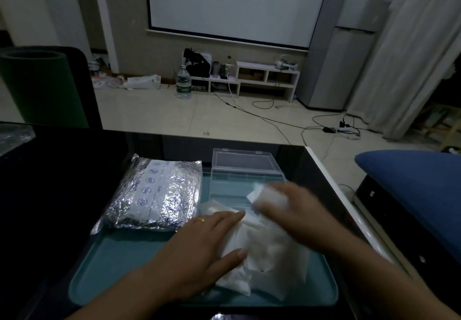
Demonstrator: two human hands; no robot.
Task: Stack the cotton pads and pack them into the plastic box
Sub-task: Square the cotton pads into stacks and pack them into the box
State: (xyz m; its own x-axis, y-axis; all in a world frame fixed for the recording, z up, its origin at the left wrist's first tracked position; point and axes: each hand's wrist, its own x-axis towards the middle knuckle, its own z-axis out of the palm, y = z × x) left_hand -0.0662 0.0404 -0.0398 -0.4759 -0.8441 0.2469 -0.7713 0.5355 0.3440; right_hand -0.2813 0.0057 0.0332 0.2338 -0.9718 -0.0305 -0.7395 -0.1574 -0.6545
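A clear plastic box (245, 170) stands open at the back of a teal tray (117, 262), its lid raised. White cotton pads (272, 257) lie in a loose heap on the tray's right half. My left hand (199, 252) lies flat on the left side of the heap, fingers straight, a gold ring on one finger. My right hand (296, 210), blurred by motion, holds a small stack of cotton pads (269, 198) lifted just in front of the box.
A crinkled silver foil bag (157, 192) lies on the tray's left back part. The tray sits on a dark glossy table (62, 182) whose right edge runs near a blue cushion (414, 187). Beyond are floor cables and a low shelf.
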